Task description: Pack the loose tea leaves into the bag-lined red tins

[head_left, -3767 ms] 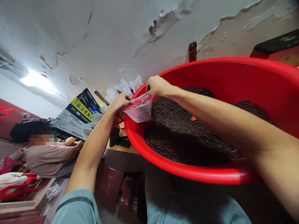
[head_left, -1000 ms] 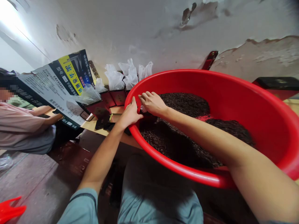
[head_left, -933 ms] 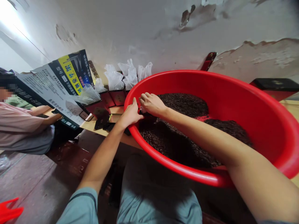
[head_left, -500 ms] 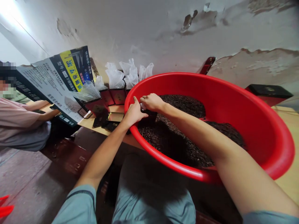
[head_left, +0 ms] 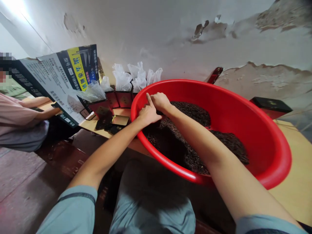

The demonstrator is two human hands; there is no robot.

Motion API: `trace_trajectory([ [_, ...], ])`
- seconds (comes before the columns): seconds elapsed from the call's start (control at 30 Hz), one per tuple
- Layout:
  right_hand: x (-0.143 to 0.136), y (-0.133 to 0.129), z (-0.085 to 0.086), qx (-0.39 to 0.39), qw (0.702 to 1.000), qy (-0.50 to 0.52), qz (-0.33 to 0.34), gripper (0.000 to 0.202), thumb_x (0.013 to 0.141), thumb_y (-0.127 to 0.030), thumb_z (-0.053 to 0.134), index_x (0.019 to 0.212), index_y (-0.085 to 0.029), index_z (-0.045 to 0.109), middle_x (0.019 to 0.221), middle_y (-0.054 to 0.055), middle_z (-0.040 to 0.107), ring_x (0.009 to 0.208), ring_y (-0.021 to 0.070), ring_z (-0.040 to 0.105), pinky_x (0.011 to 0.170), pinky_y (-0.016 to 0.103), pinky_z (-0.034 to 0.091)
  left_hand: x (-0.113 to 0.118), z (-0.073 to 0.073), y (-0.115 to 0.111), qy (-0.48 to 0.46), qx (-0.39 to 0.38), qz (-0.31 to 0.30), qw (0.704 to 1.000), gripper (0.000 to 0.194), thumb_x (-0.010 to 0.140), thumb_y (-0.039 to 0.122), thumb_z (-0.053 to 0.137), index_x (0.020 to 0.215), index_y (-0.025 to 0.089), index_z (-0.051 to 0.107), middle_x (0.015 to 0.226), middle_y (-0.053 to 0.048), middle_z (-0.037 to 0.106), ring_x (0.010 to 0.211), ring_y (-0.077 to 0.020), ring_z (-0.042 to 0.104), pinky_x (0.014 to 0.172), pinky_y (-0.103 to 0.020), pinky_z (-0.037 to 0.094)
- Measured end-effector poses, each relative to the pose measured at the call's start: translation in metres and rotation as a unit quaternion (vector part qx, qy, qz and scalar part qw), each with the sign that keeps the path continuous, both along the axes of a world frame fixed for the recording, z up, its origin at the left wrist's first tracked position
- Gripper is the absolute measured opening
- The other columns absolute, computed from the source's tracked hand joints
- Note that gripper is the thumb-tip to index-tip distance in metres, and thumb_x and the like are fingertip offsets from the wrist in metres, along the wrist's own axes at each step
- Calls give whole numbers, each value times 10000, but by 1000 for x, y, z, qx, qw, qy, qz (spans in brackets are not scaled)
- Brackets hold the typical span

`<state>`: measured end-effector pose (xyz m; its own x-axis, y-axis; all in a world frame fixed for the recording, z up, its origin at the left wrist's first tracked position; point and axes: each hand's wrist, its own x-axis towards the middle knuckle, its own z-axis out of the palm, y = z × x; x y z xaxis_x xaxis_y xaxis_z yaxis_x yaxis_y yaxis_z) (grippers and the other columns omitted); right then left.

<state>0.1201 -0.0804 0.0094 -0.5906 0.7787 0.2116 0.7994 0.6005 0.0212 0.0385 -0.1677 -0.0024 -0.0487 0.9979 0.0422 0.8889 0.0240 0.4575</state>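
Note:
Just inside the left rim of a big red tub, my two hands are close together over dark, twisted dried leaves that look like tea. My left hand has its thumb and index finger spread, bent around what seems to be a small dark box mostly hidden beneath the hands. My right hand is closed at the far side of it, knuckles up; its grip is hidden. To the left stand several dark-red boxes with clear plastic bags sticking up from them.
Dark lids and an upturned gold-lined lid lie on the wooden table left of the tub. A printed cardboard sheet stands between me and another person. A closed black-topped box sits behind the tub's right side.
The view has shifted slightly. My left hand has moved closer against my right hand, and the bit of clear plastic seen between them before is now covered.

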Motion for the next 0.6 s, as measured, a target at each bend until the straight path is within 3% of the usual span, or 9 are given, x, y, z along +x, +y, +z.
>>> trace_trajectory([
  [0.1, -2, 13, 2, -12, 998, 42, -44, 431, 1041, -402, 471, 1089, -113, 786, 1082, 213, 771, 1017, 335, 741, 844, 382, 537, 0, -4, 18, -21, 43, 7, 999, 1443, 675, 379, 904, 1644, 13, -99, 1429, -403, 530, 1286, -487, 592, 1059, -566, 454],
  [0.2, 4, 18, 7, -6, 996, 53, -68, 370, 1031, -308, 471, 1018, -107, 780, 1035, 206, 767, 968, 299, 739, 811, 348, 522, -6, -8, 27, -51, 70, 3, 996, 1420, 654, 318, 909, 1664, 70, -59, 1437, -368, 535, 1280, -483, 597, 1071, -593, 445],
  [0.3, 24, 11, 24, 32, 997, 68, -11, 358, 1020, -255, 455, 856, -121, 743, 847, 143, 745, 792, 218, 695, 745, 306, 485, -24, -2, 31, -124, 115, -71, 983, 1464, 602, 303, 928, 1675, 150, -56, 1493, -291, 524, 1344, -451, 562, 1115, -591, 435],
  [0.4, 47, -9, 54, 85, 985, 84, 120, 256, 954, -211, 525, 746, -145, 659, 678, 54, 655, 622, 141, 559, 678, 282, 434, -46, 22, 32, -232, 138, -218, 938, 1489, 555, 402, 952, 1680, 216, -7, 1523, -212, 521, 1420, -414, 504, 1156, -584, 422],
  [0.47, 60, -29, 77, 121, 973, 76, 181, 193, 922, -219, 574, 746, -158, 628, 657, 29, 610, 604, 128, 516, 666, 289, 419, -55, 46, 31, -281, 99, -315, 901, 1456, 527, 482, 952, 1673, 226, 91, 1514, -179, 537, 1432, -413, 491, 1158, -608, 420],
  [0.6, 71, -73, 117, 154, 949, 30, 272, 375, 1037, -377, 468, 737, -184, 583, 687, 19, 561, 652, 131, 550, 695, 307, 444, -54, 91, 30, -302, 29, -448, 841, 1317, 446, 516, 946, 1582, 196, 359, 1563, -124, 501, 1456, -424, 460, 1165, -577, 426],
])
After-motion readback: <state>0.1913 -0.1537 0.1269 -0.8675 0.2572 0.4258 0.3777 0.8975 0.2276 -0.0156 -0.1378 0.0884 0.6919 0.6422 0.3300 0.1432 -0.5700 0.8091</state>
